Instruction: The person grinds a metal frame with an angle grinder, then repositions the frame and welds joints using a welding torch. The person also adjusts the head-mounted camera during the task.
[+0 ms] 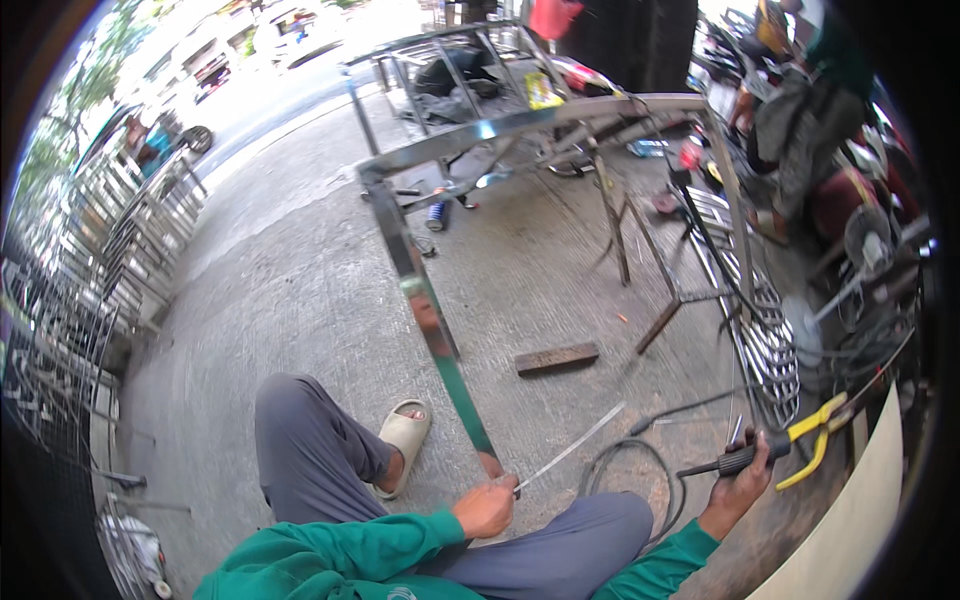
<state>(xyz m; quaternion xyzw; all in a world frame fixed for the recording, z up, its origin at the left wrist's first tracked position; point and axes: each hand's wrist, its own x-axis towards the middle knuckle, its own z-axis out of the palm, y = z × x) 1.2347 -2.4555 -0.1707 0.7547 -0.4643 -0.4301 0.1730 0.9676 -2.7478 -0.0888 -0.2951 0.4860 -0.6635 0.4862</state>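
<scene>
My left hand (485,507) is closed around a thin pale welding rod (575,445), which points away to the right over the floor. Right above that fist ends the lower tip of a shiny metal tube frame (462,400); whether the hand touches it I cannot tell. The polished tube mirrors my green sleeve. On the right, my right hand (745,475) wraps the black ribbed handle of an electrode holder (822,440) with yellow jaws. A thin line runs up from near the jaws; whether they clamp it is unclear.
A black cable (640,450) loops on the concrete beside my knee. Farther off lie a wooden block (556,359) and a blue can (437,213). Curved metal bars (765,340) lie at right, metal racks (130,240) stand left. Another person (800,120) is at the upper right.
</scene>
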